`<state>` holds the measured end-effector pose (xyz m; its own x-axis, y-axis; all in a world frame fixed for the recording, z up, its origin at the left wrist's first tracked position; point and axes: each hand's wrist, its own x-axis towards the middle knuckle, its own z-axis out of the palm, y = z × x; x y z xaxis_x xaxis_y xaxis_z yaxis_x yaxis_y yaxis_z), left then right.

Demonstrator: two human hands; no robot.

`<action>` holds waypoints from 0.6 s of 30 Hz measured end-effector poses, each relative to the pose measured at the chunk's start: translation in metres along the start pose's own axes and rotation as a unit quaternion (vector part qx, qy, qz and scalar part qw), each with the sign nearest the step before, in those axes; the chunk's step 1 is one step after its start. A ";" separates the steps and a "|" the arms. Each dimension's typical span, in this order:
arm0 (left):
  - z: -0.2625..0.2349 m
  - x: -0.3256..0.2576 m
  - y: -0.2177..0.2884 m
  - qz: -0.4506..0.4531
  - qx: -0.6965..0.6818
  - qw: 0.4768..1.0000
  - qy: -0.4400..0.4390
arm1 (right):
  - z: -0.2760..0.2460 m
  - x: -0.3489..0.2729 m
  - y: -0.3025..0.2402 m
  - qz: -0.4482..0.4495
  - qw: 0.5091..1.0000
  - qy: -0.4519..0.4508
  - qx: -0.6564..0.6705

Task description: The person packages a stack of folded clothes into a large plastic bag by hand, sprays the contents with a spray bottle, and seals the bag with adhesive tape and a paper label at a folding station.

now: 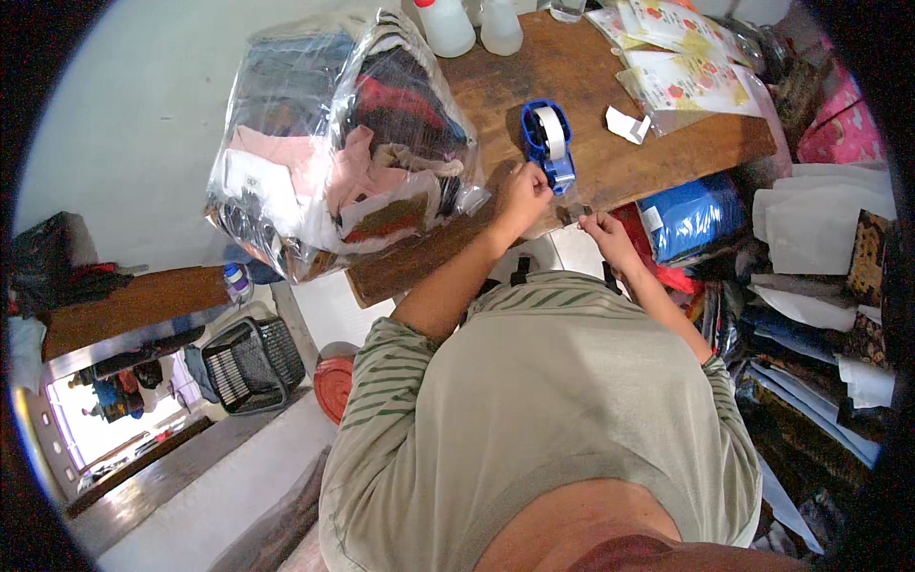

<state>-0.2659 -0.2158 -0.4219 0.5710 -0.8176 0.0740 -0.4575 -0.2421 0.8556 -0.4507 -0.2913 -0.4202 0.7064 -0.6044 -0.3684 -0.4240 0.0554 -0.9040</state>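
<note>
A blue tape dispenser [562,177] with a pale roll of tape [550,132] stands near the front edge of the wooden table. My left hand [524,200] is closed beside its cutter end, with the fingers curled in; what they grip is hidden. Just to the right, past the table's edge, my right hand [610,236] pinches the end of a small see-through strip of tape [572,212]. This strip spans the gap between both hands. Left of my left arm sits a large clear plastic bag [329,95] packed with folded clothes.
White bottles [446,27] stand at the table's back. A scrap of white paper [626,125] and flat printed packs [691,81] lie on the right. A blue wrapped bundle [694,217] and stacked cloth crowd the right side. A dark basket [250,367] is at lower left.
</note>
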 end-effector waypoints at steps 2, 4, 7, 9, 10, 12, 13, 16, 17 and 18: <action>-0.005 -0.005 0.020 -0.109 -0.020 0.989 -0.099 | -0.001 0.000 0.005 0.000 1.000 -0.001 0.017; 0.001 -0.006 0.022 -0.104 -0.013 0.983 -0.148 | 0.002 0.002 0.002 0.003 1.000 0.008 0.013; 0.022 0.006 -0.003 -0.080 0.027 0.983 -0.162 | 0.005 0.001 -0.017 -0.043 0.999 0.015 -0.011; 0.027 0.010 -0.006 -0.076 0.052 0.978 -0.186 | 0.003 0.002 -0.034 -0.018 0.997 -0.003 -0.073; 0.025 0.009 0.000 -0.068 0.045 0.982 -0.172 | 0.002 0.002 -0.033 -0.020 0.996 -0.005 -0.087; 0.017 0.004 0.010 -0.046 -0.019 0.988 -0.143 | 0.002 -0.001 -0.037 -0.030 0.994 -0.020 -0.104; 0.009 0.003 0.018 -0.030 -0.079 0.988 -0.129 | -0.001 -0.007 -0.047 -0.053 0.994 -0.021 -0.093; -0.029 -0.001 0.054 0.015 -0.165 0.983 -0.080 | -0.008 -0.021 -0.082 -0.104 0.992 -0.030 -0.062; -0.046 -0.002 0.070 0.049 -0.174 0.982 -0.057 | -0.009 -0.025 -0.096 -0.125 0.991 -0.026 -0.037; -0.065 -0.006 0.088 0.047 -0.172 0.983 -0.048 | -0.009 -0.027 -0.115 -0.128 0.990 -0.034 -0.039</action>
<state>-0.2654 -0.1985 -0.3139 0.4627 -0.8775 0.1263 -0.2374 0.0146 0.9713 -0.4261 -0.2881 -0.3045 0.8317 -0.5360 -0.1450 -0.2662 -0.1557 -0.9512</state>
